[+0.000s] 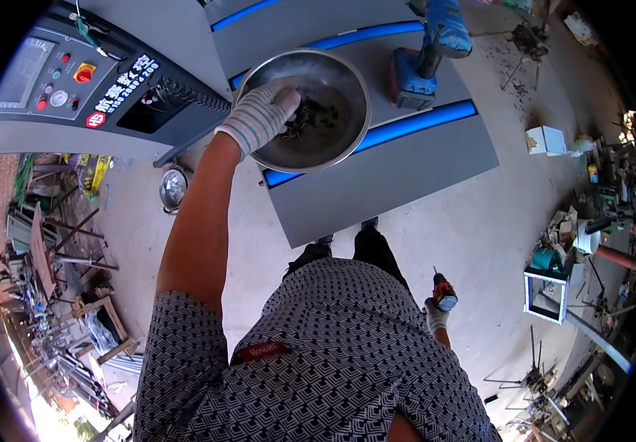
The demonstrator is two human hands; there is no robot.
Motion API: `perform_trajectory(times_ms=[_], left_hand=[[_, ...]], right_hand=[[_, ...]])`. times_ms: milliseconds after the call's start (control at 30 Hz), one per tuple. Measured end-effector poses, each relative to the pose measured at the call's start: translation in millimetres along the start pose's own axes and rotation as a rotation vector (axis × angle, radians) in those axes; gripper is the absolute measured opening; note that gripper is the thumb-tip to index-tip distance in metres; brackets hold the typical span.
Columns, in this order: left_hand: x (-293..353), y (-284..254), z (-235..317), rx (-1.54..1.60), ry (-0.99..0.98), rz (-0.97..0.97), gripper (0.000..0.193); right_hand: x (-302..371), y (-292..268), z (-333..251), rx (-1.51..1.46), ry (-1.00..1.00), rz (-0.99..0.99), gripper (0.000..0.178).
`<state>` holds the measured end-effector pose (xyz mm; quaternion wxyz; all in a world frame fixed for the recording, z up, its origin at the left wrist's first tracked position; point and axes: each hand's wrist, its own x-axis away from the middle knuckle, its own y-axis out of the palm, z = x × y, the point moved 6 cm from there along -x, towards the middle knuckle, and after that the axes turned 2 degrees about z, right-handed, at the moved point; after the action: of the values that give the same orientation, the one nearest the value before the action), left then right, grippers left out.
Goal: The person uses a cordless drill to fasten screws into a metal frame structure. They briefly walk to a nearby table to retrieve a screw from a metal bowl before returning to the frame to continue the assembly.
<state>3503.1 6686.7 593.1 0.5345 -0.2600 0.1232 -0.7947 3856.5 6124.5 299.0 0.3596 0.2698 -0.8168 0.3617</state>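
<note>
My left hand (260,118), in a white knit glove with coloured stripes, reaches into a round metal bowl (347,136). Its fingers are curled at the edge of a small pile of thin dark pieces (316,114) that look like screws; what lies between the fingertips is hidden. The bowl rests on grey panels with blue strips (399,158). Low at my right side, my right hand (436,317), gloved too, grips a red and black cordless drill (445,293), its bit pointing up and away from me.
A blue cordless power tool (413,77) stands on the panels right of the bowl. At the left is a machine control panel (60,81); a shiny metal bowl (173,188) sits on the floor below it. Scrap (75,295) and a square metal frame (546,295) lie to the sides.
</note>
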Motion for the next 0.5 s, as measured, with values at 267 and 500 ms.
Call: perform_trajectory(times_ms=[267, 500], left_hand=[[25.9, 6.5, 12.5, -0.918, 0.002, -0.015, 0.029], [19.2, 34.8, 0.6, -1.162, -0.072, -0.095, 0.033]], right_hand=[[-101.6, -26.4, -113.8, 0.293, -0.121, -0.042, 0.019], [-120.4, -13.6, -148.7, 0.323, -0.072, -0.157, 0.021]])
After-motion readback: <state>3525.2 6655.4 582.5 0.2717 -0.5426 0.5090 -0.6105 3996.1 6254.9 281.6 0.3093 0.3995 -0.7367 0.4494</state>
